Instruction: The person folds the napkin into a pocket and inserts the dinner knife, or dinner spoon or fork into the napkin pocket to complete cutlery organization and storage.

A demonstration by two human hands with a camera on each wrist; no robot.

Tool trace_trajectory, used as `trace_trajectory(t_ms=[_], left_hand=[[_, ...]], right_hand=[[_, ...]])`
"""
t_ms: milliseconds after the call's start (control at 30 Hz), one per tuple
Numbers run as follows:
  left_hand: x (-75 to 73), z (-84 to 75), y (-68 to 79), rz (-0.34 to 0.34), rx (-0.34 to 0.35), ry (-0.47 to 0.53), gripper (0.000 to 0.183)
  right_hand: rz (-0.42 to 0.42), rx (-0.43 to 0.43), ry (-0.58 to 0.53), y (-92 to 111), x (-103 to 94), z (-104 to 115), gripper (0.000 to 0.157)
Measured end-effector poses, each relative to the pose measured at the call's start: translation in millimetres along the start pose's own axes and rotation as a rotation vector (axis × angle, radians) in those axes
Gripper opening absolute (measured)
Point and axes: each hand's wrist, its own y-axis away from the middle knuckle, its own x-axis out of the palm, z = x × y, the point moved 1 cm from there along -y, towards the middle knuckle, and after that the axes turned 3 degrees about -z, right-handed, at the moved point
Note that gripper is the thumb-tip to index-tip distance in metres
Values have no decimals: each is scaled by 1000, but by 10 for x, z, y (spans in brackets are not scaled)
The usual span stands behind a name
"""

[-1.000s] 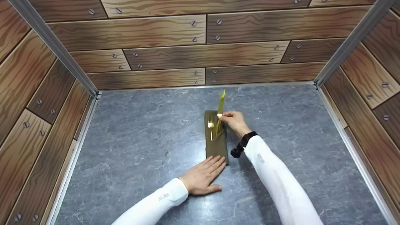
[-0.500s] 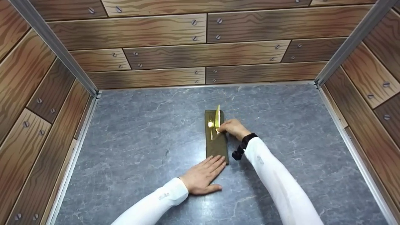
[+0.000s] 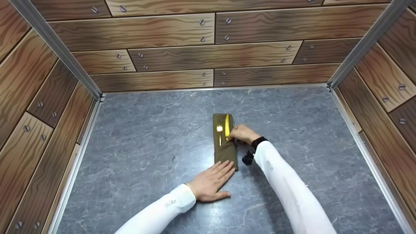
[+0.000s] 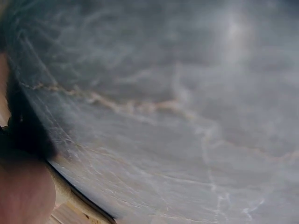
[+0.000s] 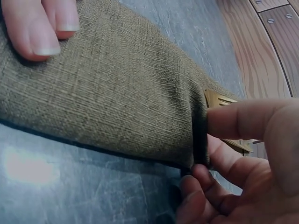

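Note:
An olive-brown cloth cutlery pouch (image 3: pixel 225 152) lies lengthwise on the grey marbled table, with a slanted pocket mouth. A gold fork (image 3: pixel 219 129) stands in it, tines showing above the pocket. Beside the fork, on the right, is a gold knife (image 3: pixel 227 125), its blade flat against the cloth and its handle mostly hidden by pocket and fingers. My right hand (image 3: pixel 243 133) pinches the knife at the pocket mouth; the right wrist view shows curled fingers (image 5: pixel 233 116) at the pouch's edge. My left hand (image 3: pixel 211 183) rests flat, fingers straight on the pouch's near end.
Wood-print panels (image 3: pixel 162 58) enclose the grey table (image 3: pixel 146 139) at the back and on both sides, with metal strips along the edges. A black strap with a camera (image 3: pixel 255 149) sits on my right wrist. The left wrist view is mostly blurred tabletop.
The knife has slid down toward me into the pocket and its blade has tipped flat. My right hand has moved nearer with it, to the pocket mouth. The left hand has stayed put.

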Motion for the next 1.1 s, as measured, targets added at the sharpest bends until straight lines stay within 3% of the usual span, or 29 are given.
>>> trace_trajectory(t_ms=[233,467,667,867,1100], left_hand=[[15,12,2,-14,9,1,85],[12,15,4,-23,6,-10,86],[19,15,17,-16,1,12,85],[26,29,27,11,-10,19,85],[5,40,-30,-7,21,-10,85]], right_hand=[[21,-9,37,15,7,20,18],[-57,-38,-9,71,40,0,21],[-213,-168,19,178,33,-34,28],[-204,-359,130,228,111,-104,12],[-259,-343,119,204,177,-157,9]])
